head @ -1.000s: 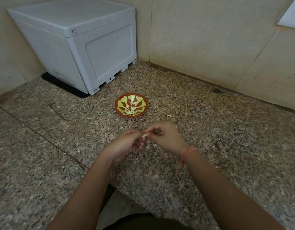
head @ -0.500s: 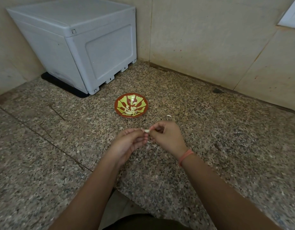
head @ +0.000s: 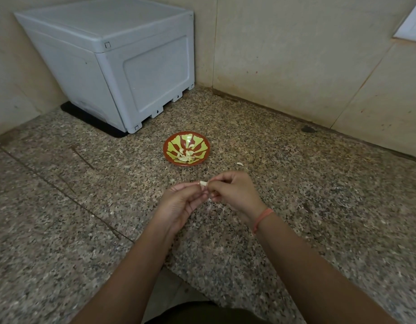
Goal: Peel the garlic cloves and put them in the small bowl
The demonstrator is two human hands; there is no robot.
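Left hand and right hand pinch small white garlic clove — above speckled granite counter, near red-and-green patterned bowl.

Dim, even indoor light with a warm yellowish cast. A washed-out white panel in the upper right corner is the brightest spot. Shadows are soft and faint, with only a slight darkening on the speckled counter under the left hand and right hand. The wide-angle lens bows the wall lines and stretches the forearms toward the bottom edge. The centre is fairly sharp, but the tiny garlic clove looks soft, with little detail.
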